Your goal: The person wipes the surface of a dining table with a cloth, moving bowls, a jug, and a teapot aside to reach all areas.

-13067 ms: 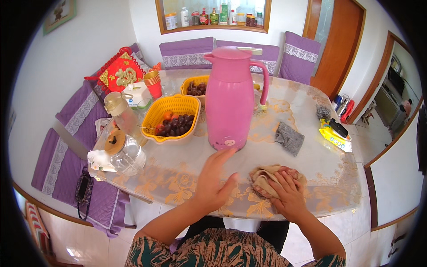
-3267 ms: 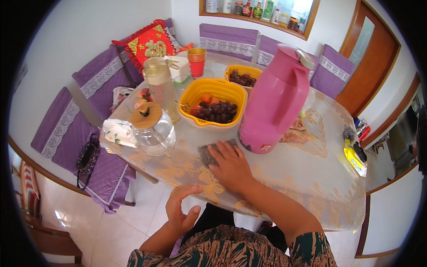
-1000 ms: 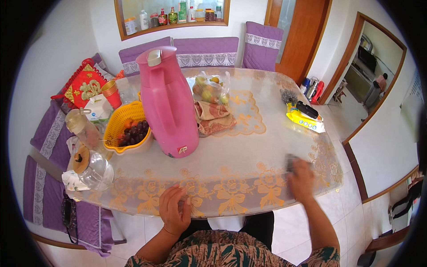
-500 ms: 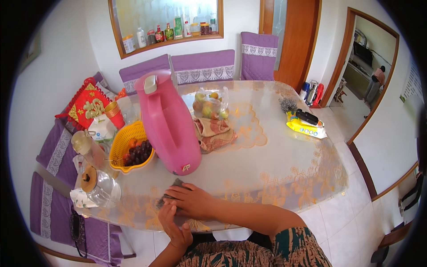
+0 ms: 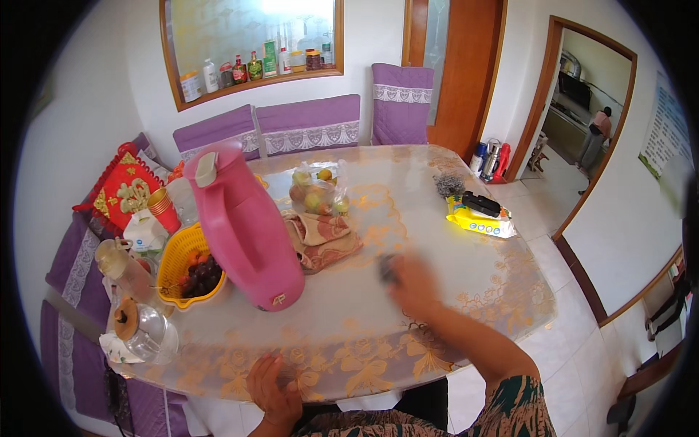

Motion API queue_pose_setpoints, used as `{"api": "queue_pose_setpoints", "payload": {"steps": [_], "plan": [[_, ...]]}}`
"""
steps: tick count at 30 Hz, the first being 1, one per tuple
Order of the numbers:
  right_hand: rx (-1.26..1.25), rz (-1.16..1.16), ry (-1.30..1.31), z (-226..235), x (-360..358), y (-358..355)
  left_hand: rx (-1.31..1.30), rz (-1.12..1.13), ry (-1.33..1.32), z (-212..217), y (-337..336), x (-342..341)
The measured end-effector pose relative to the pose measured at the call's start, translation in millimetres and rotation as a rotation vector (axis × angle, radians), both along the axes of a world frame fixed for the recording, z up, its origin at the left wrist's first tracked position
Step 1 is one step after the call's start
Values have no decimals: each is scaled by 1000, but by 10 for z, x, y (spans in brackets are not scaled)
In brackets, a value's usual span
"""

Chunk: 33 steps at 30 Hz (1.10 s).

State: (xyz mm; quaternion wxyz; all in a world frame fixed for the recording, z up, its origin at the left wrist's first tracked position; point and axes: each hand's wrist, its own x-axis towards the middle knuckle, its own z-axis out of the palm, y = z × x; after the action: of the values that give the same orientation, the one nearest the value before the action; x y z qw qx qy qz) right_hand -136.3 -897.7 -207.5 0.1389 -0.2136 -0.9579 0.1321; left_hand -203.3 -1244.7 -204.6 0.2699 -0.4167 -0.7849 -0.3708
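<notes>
My right hand is blurred with motion over the middle of the table, pressing a small dark grey cloth flat under its fingers. My left hand rests on the near table edge with its fingers apart, holding nothing. A tall pink thermos jug stands just left of the right hand. Behind the jug lies a folded brownish cloth.
A yellow basket of fruit, a glass teapot, a jar and a red cup crowd the left side. A bag of fruit sits at the centre back. A yellow packet lies far right. Purple-covered chairs ring the table.
My right hand has swept with the grey cloth from in front of the jug, near my left hand, rightward to the table's middle. The left hand stays at the near edge.
</notes>
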Motion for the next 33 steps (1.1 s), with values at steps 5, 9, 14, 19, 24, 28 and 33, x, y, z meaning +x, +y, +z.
{"api": "queue_pose_setpoints", "payload": {"steps": [5,9,14,19,24,28,33], "plan": [[105,509,30,175,147,-508,-46,10,-22,262,103,160],[38,127,10,-35,-37,532,-85,2,-38,178,79,135],[95,-216,-52,-222,-479,1474,-56,3,-3,-28,9,53],[74,-333,-2,-112,-1040,1521,-71,23,28,-72,-15,-15],[142,27,-63,-2,-1531,961,-123,36,35,-56,-43,13],[146,139,-27,103,-1272,653,-143,17,43,-57,-43,-22],[100,38,12,-49,-142,1054,-157,4,9,31,12,15]]}}
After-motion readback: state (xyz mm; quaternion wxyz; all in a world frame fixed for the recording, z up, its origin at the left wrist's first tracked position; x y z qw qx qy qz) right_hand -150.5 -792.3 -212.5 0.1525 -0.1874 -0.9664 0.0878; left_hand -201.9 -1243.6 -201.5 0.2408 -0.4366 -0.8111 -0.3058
